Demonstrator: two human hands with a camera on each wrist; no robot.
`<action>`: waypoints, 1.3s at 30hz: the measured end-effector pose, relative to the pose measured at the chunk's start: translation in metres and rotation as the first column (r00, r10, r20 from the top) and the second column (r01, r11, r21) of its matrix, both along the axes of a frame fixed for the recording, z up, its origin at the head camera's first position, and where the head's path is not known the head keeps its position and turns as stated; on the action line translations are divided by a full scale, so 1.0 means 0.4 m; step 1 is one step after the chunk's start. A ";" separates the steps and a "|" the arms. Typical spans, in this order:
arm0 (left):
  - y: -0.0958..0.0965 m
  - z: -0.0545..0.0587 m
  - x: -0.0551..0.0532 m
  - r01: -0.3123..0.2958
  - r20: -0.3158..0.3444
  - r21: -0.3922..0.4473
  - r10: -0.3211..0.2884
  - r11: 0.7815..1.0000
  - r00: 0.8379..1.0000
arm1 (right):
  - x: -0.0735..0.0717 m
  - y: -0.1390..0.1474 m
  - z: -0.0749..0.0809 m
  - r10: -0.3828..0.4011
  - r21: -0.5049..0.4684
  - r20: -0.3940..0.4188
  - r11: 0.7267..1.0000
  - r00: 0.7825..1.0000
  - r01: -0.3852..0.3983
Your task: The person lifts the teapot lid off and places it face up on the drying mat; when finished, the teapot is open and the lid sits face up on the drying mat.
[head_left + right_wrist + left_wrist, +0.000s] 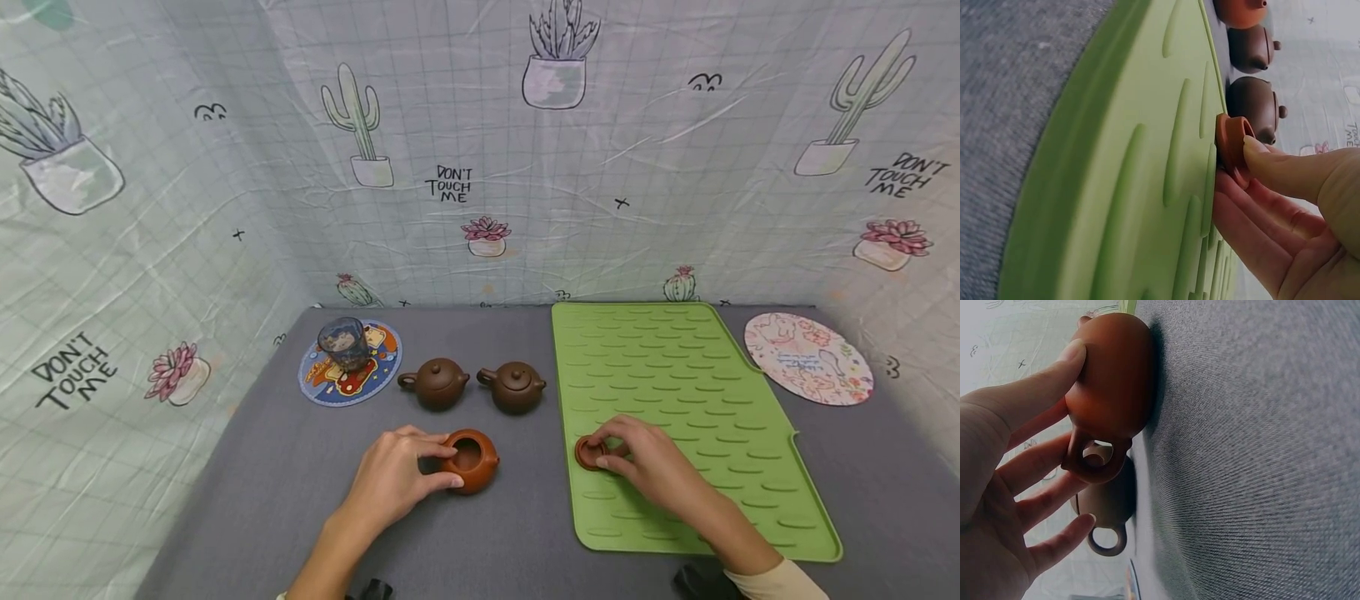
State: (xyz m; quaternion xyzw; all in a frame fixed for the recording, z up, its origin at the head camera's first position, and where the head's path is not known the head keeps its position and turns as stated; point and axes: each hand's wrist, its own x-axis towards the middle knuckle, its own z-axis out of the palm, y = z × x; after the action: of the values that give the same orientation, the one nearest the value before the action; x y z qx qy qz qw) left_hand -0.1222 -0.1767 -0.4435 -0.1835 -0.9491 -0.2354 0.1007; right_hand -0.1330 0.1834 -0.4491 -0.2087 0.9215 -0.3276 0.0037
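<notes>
A lidless orange-brown teapot stands on the grey cloth, its dark round opening facing up. My left hand grips it between thumb and index finger at the handle side. In the left wrist view the teapot's handle shows beside the other, spread fingers. Its lid lies inside up at the green mat's left edge. My right hand pinches that lid's rim, and in the right wrist view the thumb is on the lid with fingers beneath.
Two dark brown lidded teapots stand behind the orange one. A glass rests on a blue patterned coaster at the back left. The green mat fills the right side, beside a pink-white oval mat. Patterned curtains surround the table.
</notes>
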 end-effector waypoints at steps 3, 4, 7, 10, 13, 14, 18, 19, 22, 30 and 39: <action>0.000 0.002 -0.001 -0.003 0.008 -0.001 0.003 1.000 1.000 | -0.001 -0.002 0.005 -0.002 0.011 0.005 1.000 1.000 0.002; 0.001 0.003 -0.001 -0.004 0.011 0.000 0.004 1.000 1.000 | -0.002 -0.002 0.006 0.000 0.014 0.007 1.000 1.000 0.000; 0.002 0.005 -0.003 -0.007 0.020 0.000 0.007 1.000 1.000 | -0.004 -0.003 0.009 -0.006 0.018 0.006 1.000 1.000 0.006; 0.003 0.008 -0.005 -0.011 0.020 -0.004 0.011 1.000 1.000 | -0.007 -0.004 0.012 -0.009 0.025 0.005 1.000 1.000 0.009; 0.005 0.012 -0.006 -0.016 0.021 -0.007 0.016 1.000 1.000 | -0.009 -0.005 0.014 -0.010 0.033 -0.001 0.999 1.000 0.010; 0.006 0.012 -0.007 -0.017 0.021 -0.011 0.017 1.000 1.000 | -0.010 -0.005 0.015 -0.009 0.033 -0.003 0.999 1.000 0.009; 0.009 0.019 -0.007 -0.027 0.033 -0.024 0.028 0.999 0.999 | -0.010 -0.006 0.018 -0.004 0.031 -0.012 1.000 1.000 0.005; 0.009 0.020 -0.007 -0.028 0.035 -0.030 0.029 0.999 0.999 | -0.010 -0.006 0.019 -0.002 0.032 -0.012 0.999 1.000 0.003; 0.012 0.025 -0.006 -0.034 0.036 -0.051 0.036 0.998 0.999 | -0.010 -0.007 0.020 0.003 0.036 -0.013 0.999 1.000 -0.003; 0.024 0.038 -0.009 -0.065 0.072 -0.099 0.073 0.993 0.995 | -0.015 -0.006 0.027 0.008 0.084 -0.002 0.996 1.000 -0.008; 0.033 0.057 -0.013 -0.065 0.084 -0.161 0.080 0.985 0.993 | -0.020 -0.012 0.034 0.015 0.169 -0.024 0.986 1.000 -0.011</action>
State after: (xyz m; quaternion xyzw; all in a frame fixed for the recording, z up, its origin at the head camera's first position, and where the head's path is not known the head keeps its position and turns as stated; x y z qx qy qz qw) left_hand -0.1273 -0.1636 -0.4208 -0.1453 -0.9744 -0.1639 0.0513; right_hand -0.1408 0.1785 -0.4356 -0.2176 0.9445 -0.2457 0.0120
